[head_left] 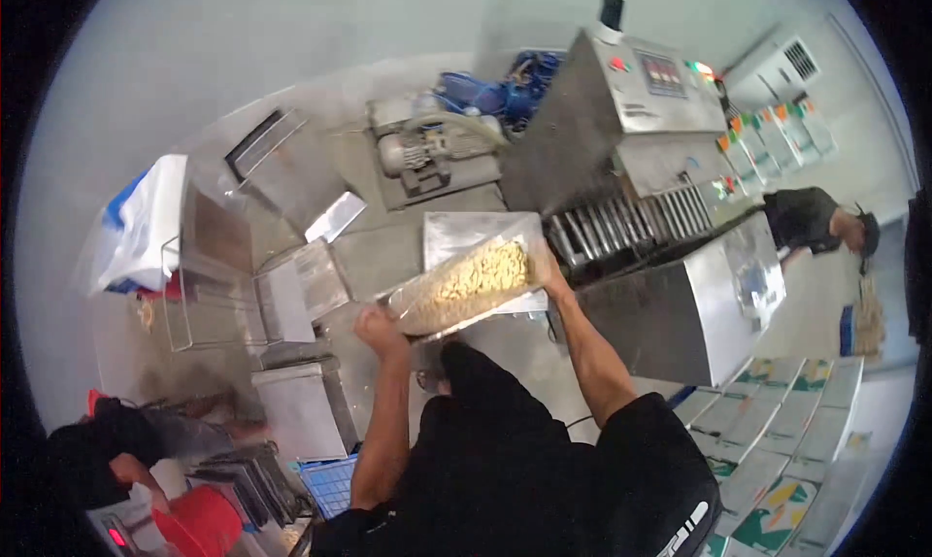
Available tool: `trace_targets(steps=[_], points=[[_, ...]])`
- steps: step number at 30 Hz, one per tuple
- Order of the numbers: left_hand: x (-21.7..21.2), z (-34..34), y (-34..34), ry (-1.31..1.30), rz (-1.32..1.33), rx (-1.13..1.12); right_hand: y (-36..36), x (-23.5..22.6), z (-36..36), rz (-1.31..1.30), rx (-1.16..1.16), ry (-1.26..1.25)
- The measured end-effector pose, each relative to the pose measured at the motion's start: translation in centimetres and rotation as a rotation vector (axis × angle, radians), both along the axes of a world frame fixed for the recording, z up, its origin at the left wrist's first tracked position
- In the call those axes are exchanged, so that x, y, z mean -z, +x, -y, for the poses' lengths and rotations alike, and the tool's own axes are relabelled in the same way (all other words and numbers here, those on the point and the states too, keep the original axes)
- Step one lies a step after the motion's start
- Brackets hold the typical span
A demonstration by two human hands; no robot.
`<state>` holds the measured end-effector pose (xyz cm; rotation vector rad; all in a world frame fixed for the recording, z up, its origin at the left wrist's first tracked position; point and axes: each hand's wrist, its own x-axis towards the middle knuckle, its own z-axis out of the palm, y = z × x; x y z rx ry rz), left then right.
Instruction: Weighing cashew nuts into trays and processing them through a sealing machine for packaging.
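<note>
Item, left hand [381,329]: closed on the bag's lower-left end. 
Item, clear bag [476,283] of pale pieces: I have it held between both hands, long axis slanting up to the right, its lower edge toward the body. 
Item, square metal top [456,227]: partly behind the bag, far edge exposed. 
Item, right hand [553,275]: gripping the upper-right end, nearer the rollers [631,222], which lie just beyond it.

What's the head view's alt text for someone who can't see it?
The left hand and right hand hold a clear package of yellow pieces by opposite ends. Ahead right is a metal machine with rollers; one person is at lower left, a second person at far right.
</note>
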<state>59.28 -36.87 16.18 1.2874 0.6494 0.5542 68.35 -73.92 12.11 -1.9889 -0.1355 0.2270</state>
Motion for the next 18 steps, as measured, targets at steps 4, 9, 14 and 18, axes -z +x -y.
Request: trace_targets(steps=[4, 9, 14, 18], points=[[-1.8, 9.8, 5.0, -0.024, 0.237, 0.221, 4.3, -3.4, 4.8, 0.319, 0.376, 0.117], [0.0, 13.2, 6.8, 0.445, 0.231, 0.271, 6.7, -4.8, 10.1, 0.513, 0.485, 0.013], [1.0, 14.6, 8.3, -0.269, 0.03, -0.063, 6.6, -3.7, 12.4, 0.507, 0.54, 0.097], [1.0, 15.4, 10.5, -0.036, -0.153, -0.209, 6.0, -0.7, 14.7, 0.562, 0.399, 0.132]])
